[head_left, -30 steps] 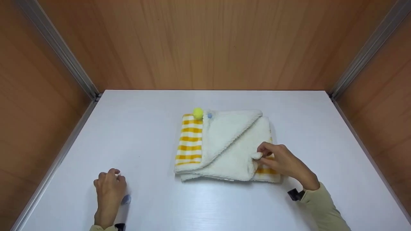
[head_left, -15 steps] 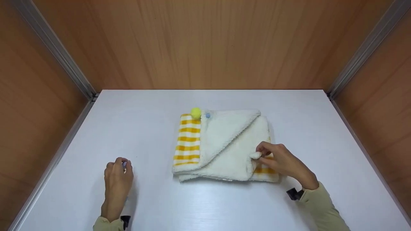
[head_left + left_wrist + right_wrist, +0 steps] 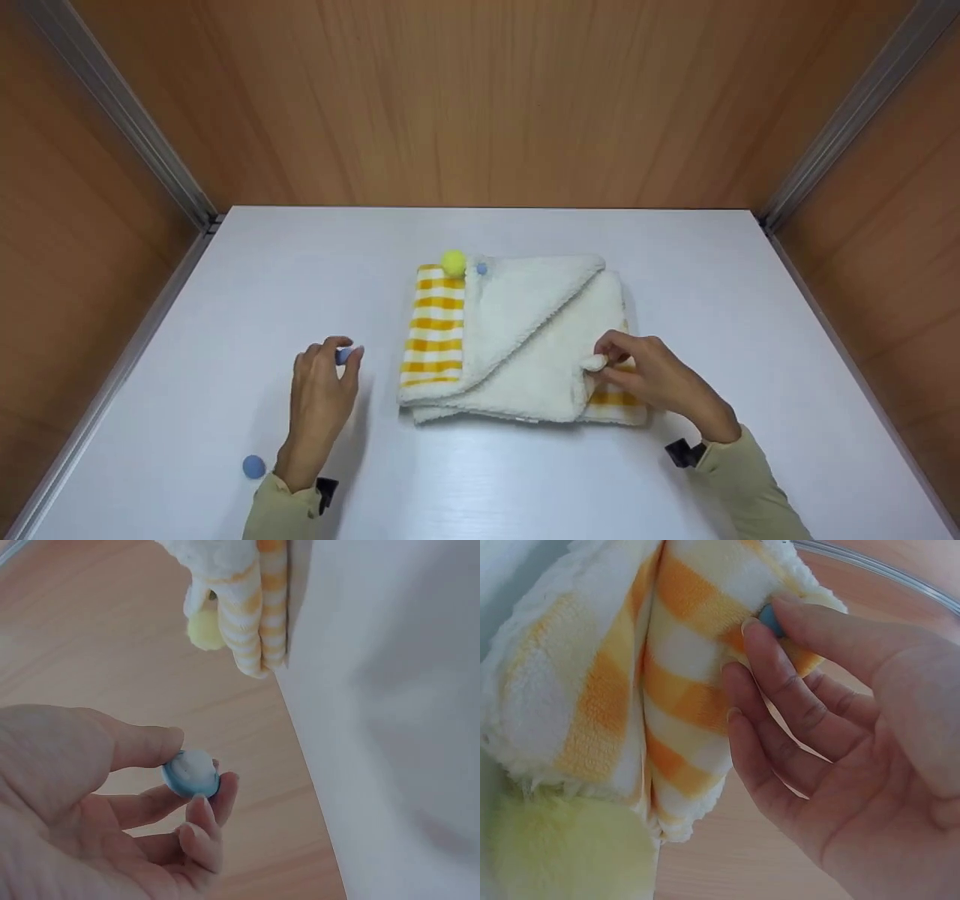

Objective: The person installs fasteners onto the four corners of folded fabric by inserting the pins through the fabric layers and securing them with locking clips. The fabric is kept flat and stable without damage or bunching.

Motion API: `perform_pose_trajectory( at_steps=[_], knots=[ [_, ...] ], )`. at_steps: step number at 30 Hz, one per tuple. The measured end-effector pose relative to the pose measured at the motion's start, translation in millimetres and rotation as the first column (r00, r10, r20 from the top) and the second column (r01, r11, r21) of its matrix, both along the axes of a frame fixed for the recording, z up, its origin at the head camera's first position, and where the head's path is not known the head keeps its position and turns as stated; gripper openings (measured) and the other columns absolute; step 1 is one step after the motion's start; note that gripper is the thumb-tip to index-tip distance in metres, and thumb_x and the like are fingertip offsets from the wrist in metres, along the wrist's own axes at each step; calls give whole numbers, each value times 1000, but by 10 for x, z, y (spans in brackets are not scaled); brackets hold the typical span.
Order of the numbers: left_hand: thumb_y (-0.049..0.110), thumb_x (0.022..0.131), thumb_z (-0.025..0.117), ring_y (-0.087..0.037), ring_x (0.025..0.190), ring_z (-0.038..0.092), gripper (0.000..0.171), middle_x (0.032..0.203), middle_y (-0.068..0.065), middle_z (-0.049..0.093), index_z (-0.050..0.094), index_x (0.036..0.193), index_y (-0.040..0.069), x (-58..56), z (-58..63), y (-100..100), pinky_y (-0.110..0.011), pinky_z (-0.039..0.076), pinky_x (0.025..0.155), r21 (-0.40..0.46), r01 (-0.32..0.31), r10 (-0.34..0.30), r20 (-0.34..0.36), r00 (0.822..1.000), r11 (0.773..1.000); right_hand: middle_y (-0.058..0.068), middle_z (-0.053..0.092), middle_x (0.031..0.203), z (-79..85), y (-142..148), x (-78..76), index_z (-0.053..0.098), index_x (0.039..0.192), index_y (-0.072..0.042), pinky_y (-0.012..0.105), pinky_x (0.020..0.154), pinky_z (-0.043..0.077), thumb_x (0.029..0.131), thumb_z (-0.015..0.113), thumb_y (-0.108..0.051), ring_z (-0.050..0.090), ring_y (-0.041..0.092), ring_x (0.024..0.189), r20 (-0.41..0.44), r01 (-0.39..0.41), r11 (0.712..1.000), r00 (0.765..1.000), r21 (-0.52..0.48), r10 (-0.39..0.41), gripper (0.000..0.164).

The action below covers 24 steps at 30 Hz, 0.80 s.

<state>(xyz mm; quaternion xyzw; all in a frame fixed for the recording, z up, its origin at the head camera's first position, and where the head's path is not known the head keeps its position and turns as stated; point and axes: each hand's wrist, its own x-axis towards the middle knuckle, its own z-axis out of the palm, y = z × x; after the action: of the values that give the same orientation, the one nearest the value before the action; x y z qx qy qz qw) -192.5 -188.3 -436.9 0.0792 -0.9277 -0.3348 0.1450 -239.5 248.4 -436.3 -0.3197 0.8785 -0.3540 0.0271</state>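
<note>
While the left hand (image 3: 321,396) pinches a blue disc (image 3: 189,773), the right hand (image 3: 664,376) pinches cloth (image 3: 517,322) — its edge (image 3: 593,363), seemingly.

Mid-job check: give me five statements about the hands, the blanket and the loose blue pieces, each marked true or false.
1. The left hand pinches a small round blue-and-white piece. True.
2. The right hand pinches the right side of the folded white-and-yellow fleece blanket. True.
3. The left hand touches the blanket. False: a gap separates them.
4. A round blue disc lies on the white table, left of the left hand. True.
5. The right hand is near the blanket's far left corner. False: a fuzzy yellow pom-pom is there.
</note>
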Motion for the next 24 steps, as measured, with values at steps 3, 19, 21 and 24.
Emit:
perform_pose_trajectory(
  at_steps=[3,19,21,24],
  knots=[
    [10,101,67,-40,97,60,29,103,-26,63,67,123,-9,-68,27,141,-49,53,81,40,46,-46,6,999,998,4,71,95,-15,10,-3,65,105,-9,40,75,55,95,72,-4,67,16,88,12,-2,1000,1000,-3,2,13],
    [2,98,68,-18,76,55,17,96,-14,59,68,113,-6,-352,143,1043,-27,50,66,131,433,-404,-199,893,892,1,70,100,-18,10,-28,66,107,-8,41,80,57,92,73,2,69,17,90,5,-15,1000,1000,-4,15,20],
    [3,98,68,-20,77,56,16,95,-14,59,67,112,-5,-371,164,1148,-28,50,68,139,459,-425,-220,878,878,1,71,100,-16,4,-19,66,107,-7,41,80,57,92,73,3,69,17,89,2,-17,1000,1000,-7,17,20],
    [2,98,68,-21,78,56,15,94,-13,60,66,111,-5,-389,187,1290,-28,51,69,144,495,-453,-250,856,857,-2,71,98,-3,-4,-10,66,106,-9,38,79,56,93,72,3,69,15,89,5,-12,1000,1000,-7,12,19]
  ],
)
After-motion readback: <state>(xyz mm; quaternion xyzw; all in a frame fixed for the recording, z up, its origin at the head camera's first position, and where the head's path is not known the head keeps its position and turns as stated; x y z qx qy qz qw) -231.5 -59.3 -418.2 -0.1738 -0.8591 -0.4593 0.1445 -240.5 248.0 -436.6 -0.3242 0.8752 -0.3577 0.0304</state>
